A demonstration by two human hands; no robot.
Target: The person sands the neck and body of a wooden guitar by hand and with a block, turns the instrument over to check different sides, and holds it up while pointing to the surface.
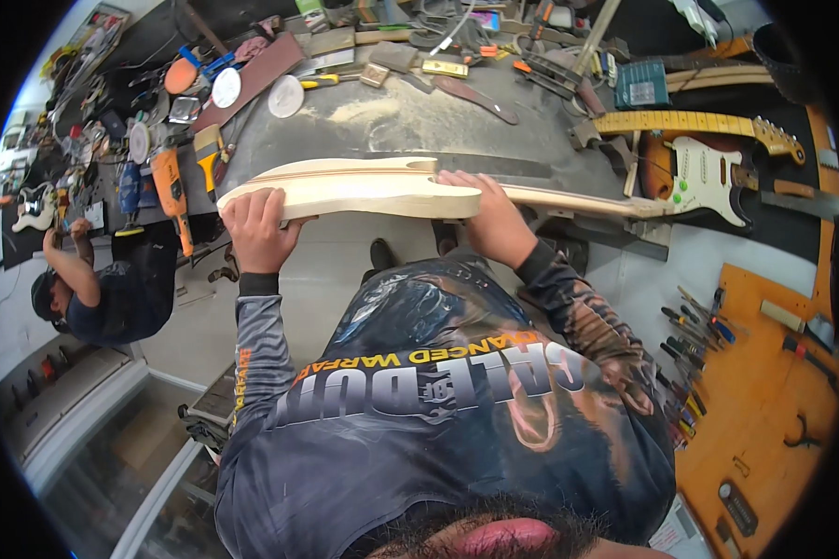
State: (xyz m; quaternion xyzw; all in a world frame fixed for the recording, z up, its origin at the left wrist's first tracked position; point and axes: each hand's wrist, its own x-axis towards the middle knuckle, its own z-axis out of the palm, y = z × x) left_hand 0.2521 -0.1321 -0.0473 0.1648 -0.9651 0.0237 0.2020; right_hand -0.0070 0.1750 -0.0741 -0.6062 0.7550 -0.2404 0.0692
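Observation:
An unfinished electric guitar body of pale bare wood is tilted on edge at the bench's near side, a thin brown stripe along it. My left hand is closed around its left end, fingers over the upper face. At the other end of the body, my right hand grips the wood where a long pale neck runs off to the right. The palms and the underside of the body are hidden.
The dark dusty workbench carries sanding discs, a paintbrush and an orange power tool. A sunburst guitar lies at right, beside a wooden tool panel. Another person works at far left.

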